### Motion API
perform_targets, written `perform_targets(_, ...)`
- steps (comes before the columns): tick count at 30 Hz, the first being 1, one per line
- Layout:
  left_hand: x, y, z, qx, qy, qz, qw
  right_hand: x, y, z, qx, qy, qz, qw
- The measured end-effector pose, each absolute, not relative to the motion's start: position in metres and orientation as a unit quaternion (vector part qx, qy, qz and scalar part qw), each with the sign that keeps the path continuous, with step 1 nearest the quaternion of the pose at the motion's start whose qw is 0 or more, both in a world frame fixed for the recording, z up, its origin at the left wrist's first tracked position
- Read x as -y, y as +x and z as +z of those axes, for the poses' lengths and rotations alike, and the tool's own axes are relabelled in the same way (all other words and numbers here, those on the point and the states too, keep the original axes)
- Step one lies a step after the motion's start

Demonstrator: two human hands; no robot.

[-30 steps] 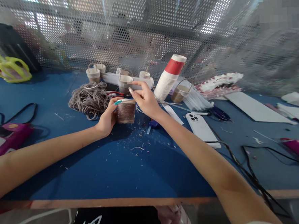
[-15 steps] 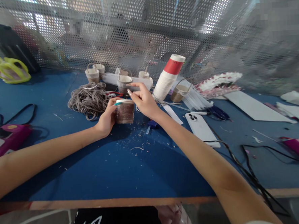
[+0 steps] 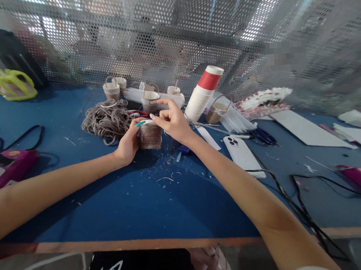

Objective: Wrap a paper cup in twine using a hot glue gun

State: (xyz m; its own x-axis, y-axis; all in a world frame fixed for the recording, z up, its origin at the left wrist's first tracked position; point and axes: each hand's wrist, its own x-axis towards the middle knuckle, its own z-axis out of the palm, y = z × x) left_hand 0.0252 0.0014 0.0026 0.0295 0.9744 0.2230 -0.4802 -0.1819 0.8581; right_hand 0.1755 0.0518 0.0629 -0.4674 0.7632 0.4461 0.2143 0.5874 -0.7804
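My left hand [image 3: 128, 144] is wrapped round the left side of a small cup [image 3: 150, 135] covered in brown cord, holding it upright above the blue table. A teal nail shows at its white rim. My right hand [image 3: 172, 121] is at the cup's upper right, its thumb and index finger close together at the rim; whether anything thin lies between them is too small to tell. Left of the cup lies a tangled heap of grey-brown cord [image 3: 108, 121]. Behind my right hand stands a cord-covered cup with a handle [image 3: 150, 99].
A tilted stack of paper cups [image 3: 199, 95] stands behind, right of my hands. A white phone [image 3: 243, 154], black cables and a purple tool [image 3: 360, 177] lie to the right. Another purple tool [image 3: 21, 163] is at left. A perforated metal screen [image 3: 162, 38] rises behind.
My right thumb has moved slightly down and left, onto the rim of the held cup. My left hand has barely moved and keeps its hold.
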Motion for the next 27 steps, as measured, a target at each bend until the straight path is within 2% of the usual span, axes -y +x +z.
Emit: perform_targets(27,0.002,0.025,0.0096,-0.322,0.41,0.618,0.589,-0.0531,0.1806,0.0607,0.807,-0.238,0.364,0.4)
